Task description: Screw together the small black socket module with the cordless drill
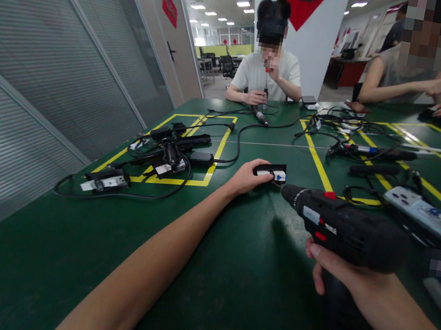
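Note:
A black cordless drill [346, 227] with red buttons is in my right hand [349, 270], whose fingers wrap round its grip. Its thin bit points left at a small black block with a white face [272, 172]. The tip reaches the block's near right corner; whether it touches I cannot tell. My left hand [248, 175] grips that block by its left end on the green table [197, 297]. A dark cord or strap crosses the white face.
Black devices and cables [172, 151] lie in a heap at left, within yellow tape. More cables [340, 118] and a dark pen-like tool [376, 152] lie at right, near a pale power strip [429, 213]. One person [269, 71] sits opposite, another person [409, 84] at far right.

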Available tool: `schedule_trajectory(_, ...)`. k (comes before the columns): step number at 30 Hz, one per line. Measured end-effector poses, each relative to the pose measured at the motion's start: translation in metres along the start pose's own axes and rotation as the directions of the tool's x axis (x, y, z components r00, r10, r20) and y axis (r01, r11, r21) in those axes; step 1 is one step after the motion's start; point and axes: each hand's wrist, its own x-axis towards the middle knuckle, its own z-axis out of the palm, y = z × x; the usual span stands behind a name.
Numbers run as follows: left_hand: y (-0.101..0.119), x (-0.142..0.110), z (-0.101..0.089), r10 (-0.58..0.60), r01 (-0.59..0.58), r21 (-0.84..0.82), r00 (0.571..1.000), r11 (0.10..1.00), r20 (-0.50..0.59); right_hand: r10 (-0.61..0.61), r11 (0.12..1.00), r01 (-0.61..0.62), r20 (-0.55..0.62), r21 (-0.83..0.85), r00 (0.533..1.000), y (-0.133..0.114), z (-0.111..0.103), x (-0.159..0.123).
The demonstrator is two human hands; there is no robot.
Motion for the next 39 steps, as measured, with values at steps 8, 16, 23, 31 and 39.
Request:
schedule_trajectory(8,-0.0011,0.0002,0.0012,0.007,-0.007,-0.004,1.0,1.0,-0.009,0.001,0.993,-0.002,0.003,0.12,1.0,-0.0023,0.0048,0.0002)
schedule_trajectory(16,0.0,0.0012,0.0011,-0.013,0.013,0.015,1.0,1.0,-0.001,0.017,0.999,-0.019,-0.043,-0.035,0.999,0.0056,0.003,0.0038)
schedule_trajectory(23,0.0015,0.0014,0.0003,0.0,0.0,0.017,1.0,1.0,0.002,0.009,0.995,-0.014,-0.049,-0.1,0.999,-0.0004,0.0028,0.0016)
schedule_trajectory(31,-0.0023,0.0022,0.0024,-0.006,0.006,0.017,1.0,1.0,-0.011,-0.067,0.997,0.068,-0.035,0.038,0.997,0.0005,0.0038,0.0029)
schedule_trajectory(39,-0.0014,0.0017,0.0008,-0.01,0.011,0.043,1.0,0.999,-0.006,-0.012,0.992,0.013,-0.007,0.125,1.0,0.0061,0.0019,0.0037)
